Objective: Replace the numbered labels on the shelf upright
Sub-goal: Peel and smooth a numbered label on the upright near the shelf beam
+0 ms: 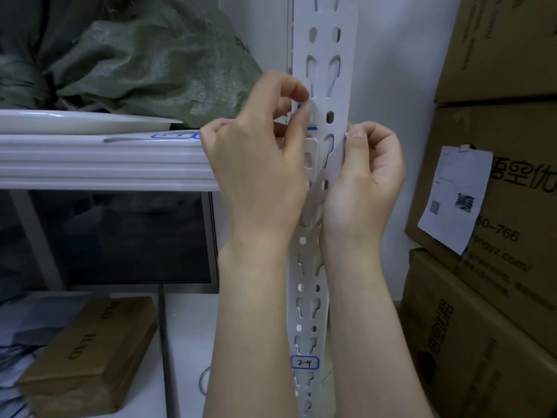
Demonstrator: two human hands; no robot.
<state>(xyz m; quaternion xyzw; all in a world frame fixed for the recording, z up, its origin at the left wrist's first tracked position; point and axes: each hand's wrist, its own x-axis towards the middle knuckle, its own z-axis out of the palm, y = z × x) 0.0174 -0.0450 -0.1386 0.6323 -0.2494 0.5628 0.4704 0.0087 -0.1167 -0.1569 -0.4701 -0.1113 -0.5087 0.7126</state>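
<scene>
A white slotted shelf upright (324,86) runs top to bottom through the middle of the view. Partly hidden behind my fingers, a blue-bordered label (312,127) sticks to the upright at shelf height. My left hand (256,164) pinches that label's upper corner between thumb and forefinger. My right hand (361,182) has its fingers curled, and its thumb presses on the upright's right edge beside the label. Lower on the upright is a second blue-bordered label reading 24 (304,362). A third label (174,135) lies on the white shelf beam (99,164) to the left.
A green woven sack (144,61) sits on the upper shelf. Stacked cardboard cartons (497,206) with a paper slip (452,200) stand close on the right. On the lower shelf lie a small brown box (90,351) and a dark monitor (129,236).
</scene>
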